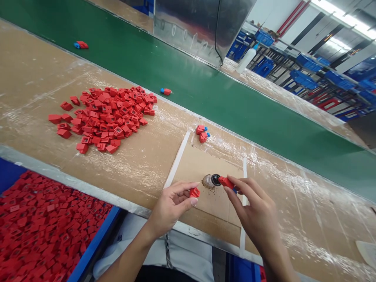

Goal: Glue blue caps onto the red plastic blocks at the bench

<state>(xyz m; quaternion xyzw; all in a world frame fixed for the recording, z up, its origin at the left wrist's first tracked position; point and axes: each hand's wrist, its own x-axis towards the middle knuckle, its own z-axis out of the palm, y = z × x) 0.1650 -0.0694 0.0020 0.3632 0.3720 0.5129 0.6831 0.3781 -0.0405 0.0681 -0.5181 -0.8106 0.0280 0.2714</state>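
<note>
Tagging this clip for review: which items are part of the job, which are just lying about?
Job: left hand holding a red plastic block; right hand holding a red plastic part at a small round container with a black ring.
Lying about: heap of red blocks; blue bin of red blocks; red-and-blue parts; white plastic bottle.
</note>
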